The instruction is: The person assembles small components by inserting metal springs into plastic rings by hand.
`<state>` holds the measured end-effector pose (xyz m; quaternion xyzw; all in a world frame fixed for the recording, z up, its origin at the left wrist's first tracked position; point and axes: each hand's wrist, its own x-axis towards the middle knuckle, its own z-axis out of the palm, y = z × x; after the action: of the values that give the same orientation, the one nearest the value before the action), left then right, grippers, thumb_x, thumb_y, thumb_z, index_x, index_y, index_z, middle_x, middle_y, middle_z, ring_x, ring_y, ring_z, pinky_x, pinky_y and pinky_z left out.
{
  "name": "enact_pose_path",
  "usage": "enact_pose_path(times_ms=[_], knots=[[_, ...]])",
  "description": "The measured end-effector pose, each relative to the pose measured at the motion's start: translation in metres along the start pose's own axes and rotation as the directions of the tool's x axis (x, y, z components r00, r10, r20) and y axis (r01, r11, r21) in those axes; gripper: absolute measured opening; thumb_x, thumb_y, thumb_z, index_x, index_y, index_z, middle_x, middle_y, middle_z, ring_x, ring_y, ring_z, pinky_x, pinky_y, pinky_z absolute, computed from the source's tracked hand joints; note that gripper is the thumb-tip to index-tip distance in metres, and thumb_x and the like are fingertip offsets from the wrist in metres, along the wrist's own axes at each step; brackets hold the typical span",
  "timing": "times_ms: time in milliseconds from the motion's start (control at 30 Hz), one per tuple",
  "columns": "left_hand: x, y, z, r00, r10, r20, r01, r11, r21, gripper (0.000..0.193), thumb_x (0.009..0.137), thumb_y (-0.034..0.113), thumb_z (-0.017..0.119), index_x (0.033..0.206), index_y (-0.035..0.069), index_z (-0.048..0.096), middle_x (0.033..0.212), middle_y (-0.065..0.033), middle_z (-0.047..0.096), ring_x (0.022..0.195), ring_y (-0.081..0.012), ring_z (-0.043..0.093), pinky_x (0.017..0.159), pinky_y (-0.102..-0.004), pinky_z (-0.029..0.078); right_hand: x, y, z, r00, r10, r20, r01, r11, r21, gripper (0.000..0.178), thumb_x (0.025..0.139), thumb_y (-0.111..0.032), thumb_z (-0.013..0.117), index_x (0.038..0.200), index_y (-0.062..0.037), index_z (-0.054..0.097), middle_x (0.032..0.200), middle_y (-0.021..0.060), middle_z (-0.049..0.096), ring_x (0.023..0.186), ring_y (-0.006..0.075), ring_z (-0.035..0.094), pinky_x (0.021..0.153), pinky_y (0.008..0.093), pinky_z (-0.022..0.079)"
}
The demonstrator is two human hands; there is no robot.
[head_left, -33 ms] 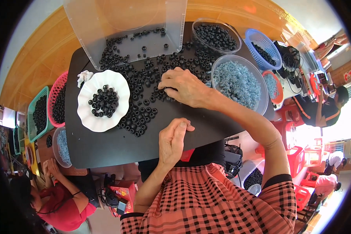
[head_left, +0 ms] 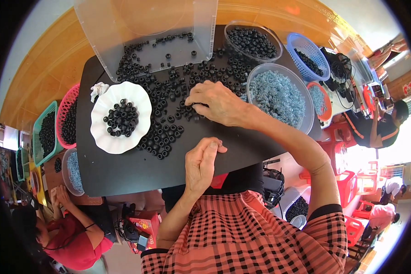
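My right hand (head_left: 219,102) reaches over loose small black ring-shaped pieces (head_left: 162,137) on the dark table (head_left: 123,176). Its fingers bend downward, with thumb and fingertips close together among the pieces; what lies between them is hidden. Near the table's front edge, my left hand (head_left: 201,164) is curled closed with the thumb on top. Whatever it may hold does not show. Left of the loose pieces stands a white scalloped plate (head_left: 101,105) with a heap of similar black pieces in it. More black pieces spread behind my right hand toward a clear plastic bin (head_left: 98,45) lying on its side.
Right of my right hand are a tub of bluish clear small parts (head_left: 278,98), a clear bowl of black pieces (head_left: 251,43) and a blue basket (head_left: 308,59). Crumpled white tissue (head_left: 98,91) touches the plate's area. Pink (head_left: 63,109) and green baskets (head_left: 37,128) stand left, near a seated person (head_left: 77,242).
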<state>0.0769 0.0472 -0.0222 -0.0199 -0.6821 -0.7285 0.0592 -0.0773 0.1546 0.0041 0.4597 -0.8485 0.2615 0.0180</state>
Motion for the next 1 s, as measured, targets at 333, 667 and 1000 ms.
enact_pose_path(times_ms=[333,667,1000], knots=[[0.001,-0.003,0.004,0.999,-0.002,-0.042,0.003,1.0,0.021,0.018,0.095,0.013,0.052,0.095,0.0,0.064,0.078,-0.0014,0.068,0.057,-0.0005,0.038,0.053,-0.0184,0.033,-0.033,0.026,-0.058,0.936,0.204,-0.287,-0.173,0.976,0.132,0.017,0.08,-0.004,0.063,0.095,0.0007,0.068,0.081,0.0128,0.067,0.066,0.0248,0.064,0.064,0.031,0.053],[-0.001,0.002,0.004,0.999,-0.03,-0.038,0.032,0.998,0.059,0.017,0.095,0.013,0.052,0.096,0.001,0.064,0.078,-0.0017,0.067,0.058,-0.0006,0.038,0.053,-0.0183,0.032,-0.068,0.009,-0.05,0.997,0.055,0.052,-0.032,0.928,-0.371,0.015,0.075,-0.01,0.066,0.09,-0.0083,0.067,0.087,0.0027,0.061,0.094,0.0221,0.053,0.084,0.0389,0.037],[0.0,-0.001,0.004,1.0,-0.011,-0.021,0.012,0.999,0.041,0.015,0.095,0.01,0.052,0.096,0.001,0.064,0.079,-0.0022,0.067,0.057,-0.0009,0.039,0.052,-0.0182,0.033,-0.064,0.012,-0.046,0.995,0.064,0.079,-0.021,0.889,-0.457,0.003,0.078,-0.013,0.063,0.076,-0.0113,0.066,0.077,0.0016,0.06,0.083,0.0223,0.054,0.077,0.0378,0.036]])
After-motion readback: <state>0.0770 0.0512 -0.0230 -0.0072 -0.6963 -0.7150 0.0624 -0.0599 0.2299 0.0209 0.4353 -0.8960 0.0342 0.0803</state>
